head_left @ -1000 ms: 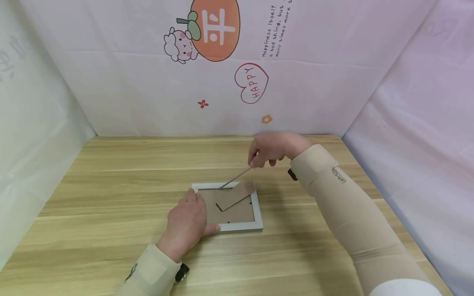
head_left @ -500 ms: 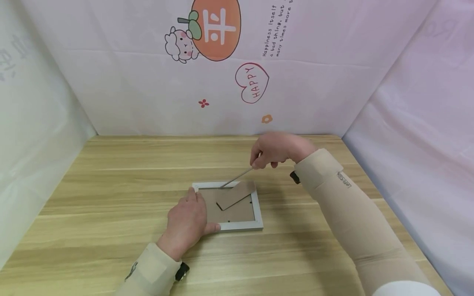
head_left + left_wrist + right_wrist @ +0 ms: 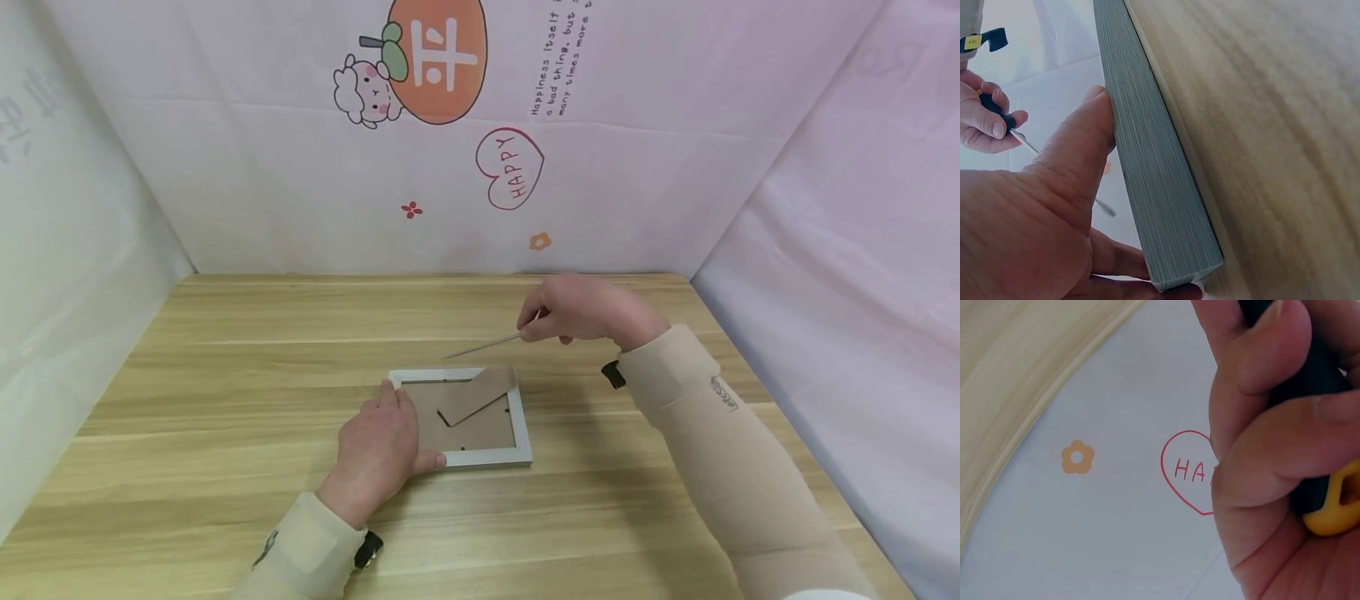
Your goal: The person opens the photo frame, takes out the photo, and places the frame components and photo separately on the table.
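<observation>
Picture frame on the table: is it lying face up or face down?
Face down: in the head view, the picture frame shows its brown backing board and stand flap on top.

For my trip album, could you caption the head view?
Left fingers hold a picture frame; right fingers hold a screwdriver clear of it.

Pale side sheets [image 3: 847,275] and a white back sheet [image 3: 285,183], cartoon-printed, enclose a wood-grain table [image 3: 247,358].
</observation>
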